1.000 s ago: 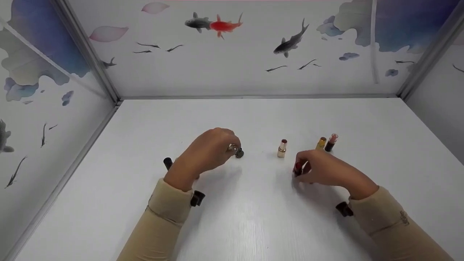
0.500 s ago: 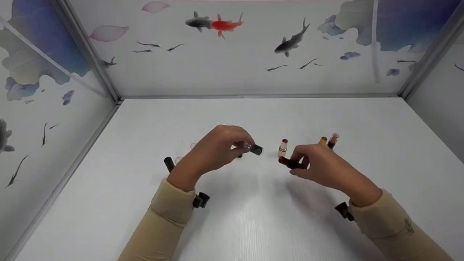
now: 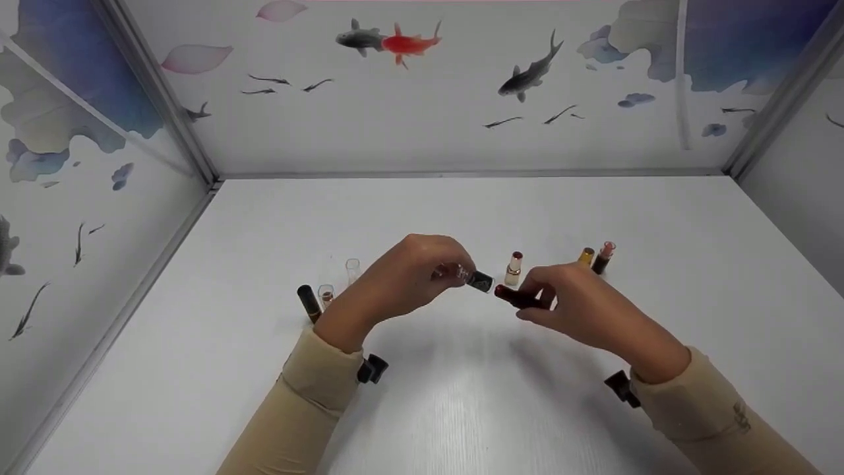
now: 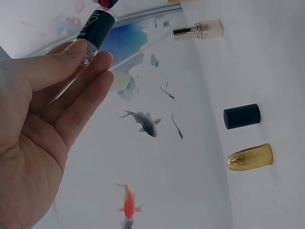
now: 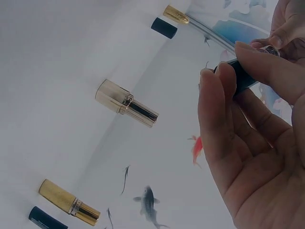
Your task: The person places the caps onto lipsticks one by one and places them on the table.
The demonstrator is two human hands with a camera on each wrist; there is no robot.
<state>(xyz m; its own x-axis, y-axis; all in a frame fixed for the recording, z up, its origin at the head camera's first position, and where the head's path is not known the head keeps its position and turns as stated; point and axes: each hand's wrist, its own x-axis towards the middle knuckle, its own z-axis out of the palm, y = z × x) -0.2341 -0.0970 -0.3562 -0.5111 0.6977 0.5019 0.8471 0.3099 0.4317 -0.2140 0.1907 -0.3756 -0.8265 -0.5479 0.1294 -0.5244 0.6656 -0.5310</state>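
Observation:
Between thumb and fingers, the left hand [image 3: 412, 274] pinches a black cap with a clear end [image 3: 481, 282]; in the left wrist view the cap [image 4: 97, 29] meets a red tip at its open end. The right hand [image 3: 580, 300] grips a dark lipstick [image 3: 521, 299] tilted sideways, its red tip pointing at the cap. In the right wrist view the lipstick's dark base [image 5: 243, 76] shows between the fingers. Just behind the two hands, a pale gold lipstick with a dark red tip [image 3: 513, 269] stands upright on the table.
A gold lipstick [image 3: 585, 256] and a dark-based pink one [image 3: 603, 258] stand behind the right hand. By the left wrist are a black tube [image 3: 308, 302] and clear caps [image 3: 353, 269]. The left wrist view shows a black cap [image 4: 242, 116] and a gold cap [image 4: 250, 157].
Both hands have lifted their items off the table and brought them together; the cap moved right, while the lipstick tipped over and moved left.

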